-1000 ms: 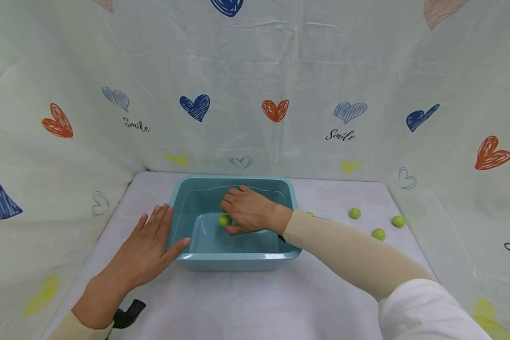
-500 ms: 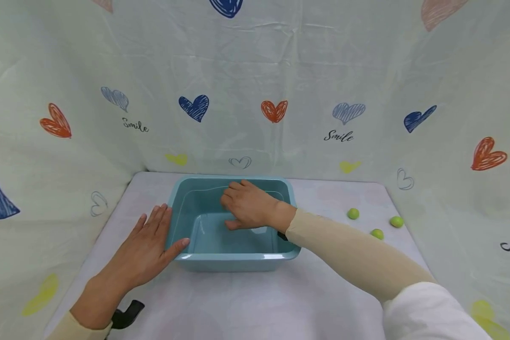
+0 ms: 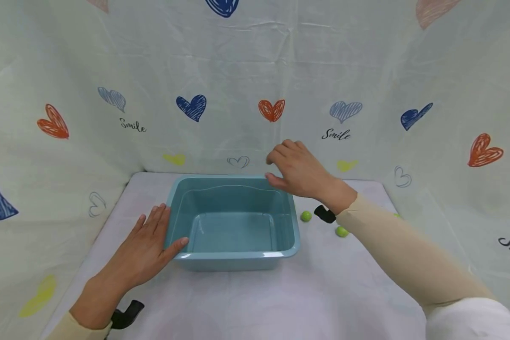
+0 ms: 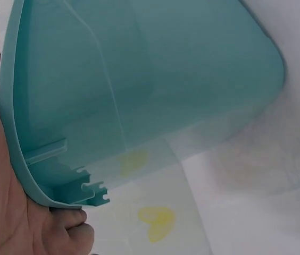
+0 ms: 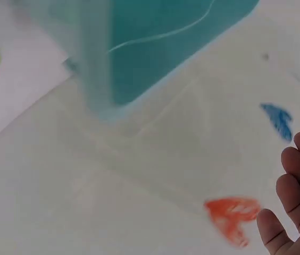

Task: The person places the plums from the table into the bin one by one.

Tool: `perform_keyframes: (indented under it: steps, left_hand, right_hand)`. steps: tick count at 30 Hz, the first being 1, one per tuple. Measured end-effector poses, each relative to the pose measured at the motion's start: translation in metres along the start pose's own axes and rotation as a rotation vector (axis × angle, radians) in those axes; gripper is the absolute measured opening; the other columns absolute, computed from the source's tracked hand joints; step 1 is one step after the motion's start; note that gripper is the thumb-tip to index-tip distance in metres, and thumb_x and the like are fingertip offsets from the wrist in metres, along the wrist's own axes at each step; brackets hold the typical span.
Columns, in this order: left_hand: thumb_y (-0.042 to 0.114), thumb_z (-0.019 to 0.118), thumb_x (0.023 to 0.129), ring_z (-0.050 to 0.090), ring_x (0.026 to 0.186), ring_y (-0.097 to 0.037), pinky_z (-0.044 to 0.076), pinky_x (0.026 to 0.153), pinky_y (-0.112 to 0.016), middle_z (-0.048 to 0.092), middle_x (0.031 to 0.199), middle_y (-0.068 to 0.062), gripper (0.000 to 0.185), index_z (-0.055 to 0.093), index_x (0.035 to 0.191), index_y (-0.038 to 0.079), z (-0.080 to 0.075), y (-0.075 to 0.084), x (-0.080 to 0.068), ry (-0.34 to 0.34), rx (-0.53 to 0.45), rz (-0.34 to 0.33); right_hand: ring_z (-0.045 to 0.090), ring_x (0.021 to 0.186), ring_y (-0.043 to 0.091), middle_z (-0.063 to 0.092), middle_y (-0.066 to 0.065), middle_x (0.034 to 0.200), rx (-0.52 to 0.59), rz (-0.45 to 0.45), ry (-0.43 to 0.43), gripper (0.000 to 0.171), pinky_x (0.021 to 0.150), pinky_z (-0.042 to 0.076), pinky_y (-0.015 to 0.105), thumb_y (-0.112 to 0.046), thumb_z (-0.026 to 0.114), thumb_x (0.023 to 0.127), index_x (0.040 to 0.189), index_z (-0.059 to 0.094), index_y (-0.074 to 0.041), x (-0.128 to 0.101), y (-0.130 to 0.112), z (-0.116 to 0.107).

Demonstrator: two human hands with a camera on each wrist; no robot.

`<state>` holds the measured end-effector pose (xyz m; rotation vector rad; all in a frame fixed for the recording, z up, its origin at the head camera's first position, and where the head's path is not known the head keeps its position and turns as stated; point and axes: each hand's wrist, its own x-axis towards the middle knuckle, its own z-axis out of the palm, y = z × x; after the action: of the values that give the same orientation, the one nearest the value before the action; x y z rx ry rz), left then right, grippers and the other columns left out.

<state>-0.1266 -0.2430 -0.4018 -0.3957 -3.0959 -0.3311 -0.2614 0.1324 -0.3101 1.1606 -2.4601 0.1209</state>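
The glossy teal rectangular plastic basin (image 3: 233, 222) sits mid-table. The left hand (image 3: 142, 250) lies flat, fingers straight and together, touching its left wall. The right hand (image 3: 299, 172) hovers above its far-right corner, fingers loosely curled, near small round green fruits (image 3: 306, 216).

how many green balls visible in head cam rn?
2 clear: one green ball beside the tub's right wall, another by the right forearm. A green sliver behind that arm may be a third.

Heart-print curtain (image 3: 272, 109) wraps round from my 9 to 3 o'clock, "Smile" lettering (image 3: 337, 135) at 1, white table cover (image 3: 255, 302) at 6.
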Motion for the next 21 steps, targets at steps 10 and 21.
perform_keyframes:
  steps: [10,21]
  left_hand:
    - [0.064,0.049,0.105,0.022,0.158,-0.052,0.020,0.126,-0.070,0.022,0.170,-0.034,0.101,0.020,0.162,-0.013,-0.002,0.000,0.000,-0.007,-0.011,0.005]
    - [0.066,0.048,0.105,0.022,0.158,-0.051,0.019,0.126,-0.070,0.022,0.170,-0.033,0.102,0.020,0.162,-0.012,-0.003,0.001,-0.001,-0.014,-0.008,-0.009]
  right_hand:
    - [0.058,0.109,0.035,0.069,0.015,0.113,-0.019,0.292,-0.031,0.028,0.092,0.049,0.051,-0.027,0.070,0.099,0.114,0.069,-0.002,-0.072,0.045,0.037]
    - [0.058,0.116,0.039,0.068,0.017,0.120,-0.002,0.390,-0.126,0.040,0.097,0.050,0.058,-0.032,0.075,0.096,0.119,0.066,-0.001,-0.107,0.072,0.100]
